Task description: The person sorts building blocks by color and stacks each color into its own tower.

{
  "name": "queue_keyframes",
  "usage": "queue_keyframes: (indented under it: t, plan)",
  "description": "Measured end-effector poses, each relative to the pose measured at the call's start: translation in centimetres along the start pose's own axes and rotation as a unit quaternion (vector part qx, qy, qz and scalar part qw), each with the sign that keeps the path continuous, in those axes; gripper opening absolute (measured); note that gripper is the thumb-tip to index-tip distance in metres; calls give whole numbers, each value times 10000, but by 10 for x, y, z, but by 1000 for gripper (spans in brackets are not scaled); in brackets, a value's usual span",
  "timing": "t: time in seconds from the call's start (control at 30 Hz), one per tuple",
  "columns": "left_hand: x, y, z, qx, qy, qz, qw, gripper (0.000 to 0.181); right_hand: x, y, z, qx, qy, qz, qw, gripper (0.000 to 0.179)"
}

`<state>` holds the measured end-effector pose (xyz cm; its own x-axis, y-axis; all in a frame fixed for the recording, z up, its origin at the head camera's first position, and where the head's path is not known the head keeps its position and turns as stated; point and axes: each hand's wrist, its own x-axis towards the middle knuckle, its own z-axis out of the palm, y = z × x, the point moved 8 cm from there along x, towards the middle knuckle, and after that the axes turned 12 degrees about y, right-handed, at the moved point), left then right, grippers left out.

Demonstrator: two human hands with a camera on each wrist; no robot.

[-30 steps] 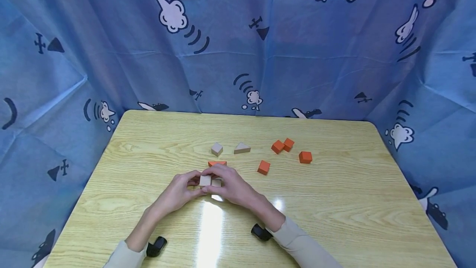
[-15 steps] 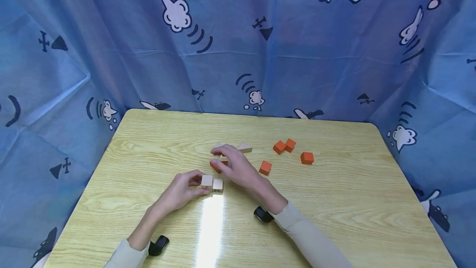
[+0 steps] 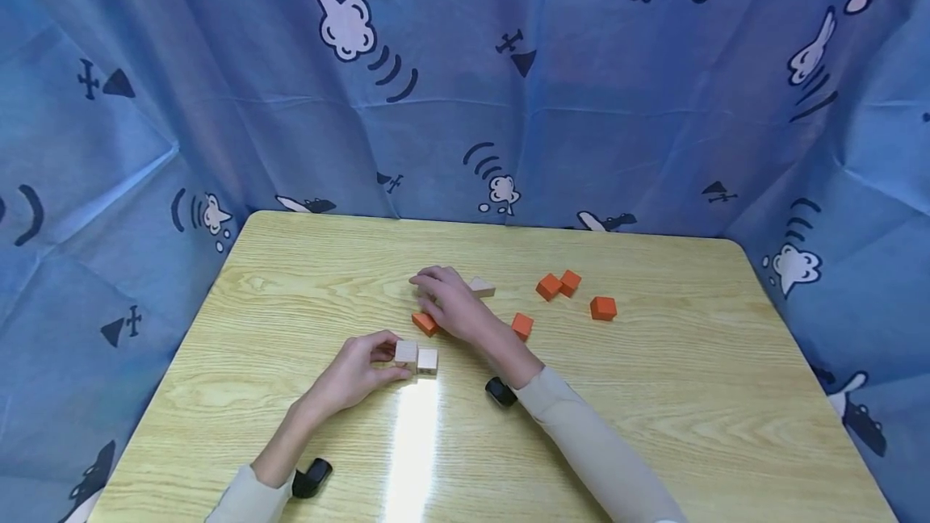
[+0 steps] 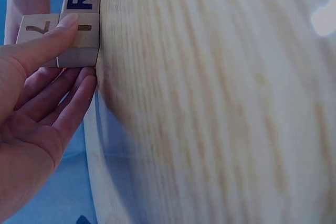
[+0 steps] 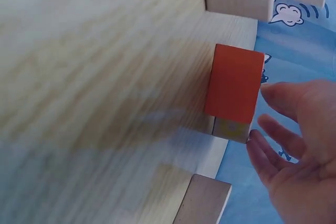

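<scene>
In the head view my left hand (image 3: 363, 370) holds two stacked wooden cubes (image 3: 406, 352) near the table's middle. The left wrist view shows its thumb across the marked faces of the upper cube (image 4: 38, 23) and lower cube (image 4: 84, 48), fingers behind them. Right beside them is a third cube with a letter R (image 4: 81, 1). My right hand (image 3: 450, 301) is farther back, with fingers extended past the orange triangular block (image 3: 425, 324). In the right wrist view its fingertips are right at the upper edge of a pale cube (image 5: 231, 128), partly hidden behind the orange block.
A pale triangular block (image 3: 481, 288) lies just behind the right hand. Several orange cubes sit to the right, among them a near one (image 3: 521, 325) and a far right one (image 3: 603, 308). A blue patterned curtain (image 3: 436, 103) borders the wooden table (image 3: 690, 394).
My right hand has left the wooden cubes and moved back past the orange triangular block to the pale cube. My left hand has stayed at the stack.
</scene>
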<state>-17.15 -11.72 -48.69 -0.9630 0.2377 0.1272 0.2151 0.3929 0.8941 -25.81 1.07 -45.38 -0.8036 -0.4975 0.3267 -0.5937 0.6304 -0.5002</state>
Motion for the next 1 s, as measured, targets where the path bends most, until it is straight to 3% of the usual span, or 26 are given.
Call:
queue_keyframes:
  t: [0.3,0.5,0.77,1.0]
  plan:
    - [0,-1,0,-50,-1,-95,9999,27,9,9,8,-503,-423,-105,9978,34]
    - [0,-1,-2,55,14,-90,9999,30,11,11,-1,-257,-153,-258,9992,35]
    - [0,-2,-1,-11,-20,-108,9999,28,5,12,-12,177,26,127,9998,37]
    - [-1,-2,-1,83,3,-113,9999,29,-9,6,-24,542,240,75,9982,36]
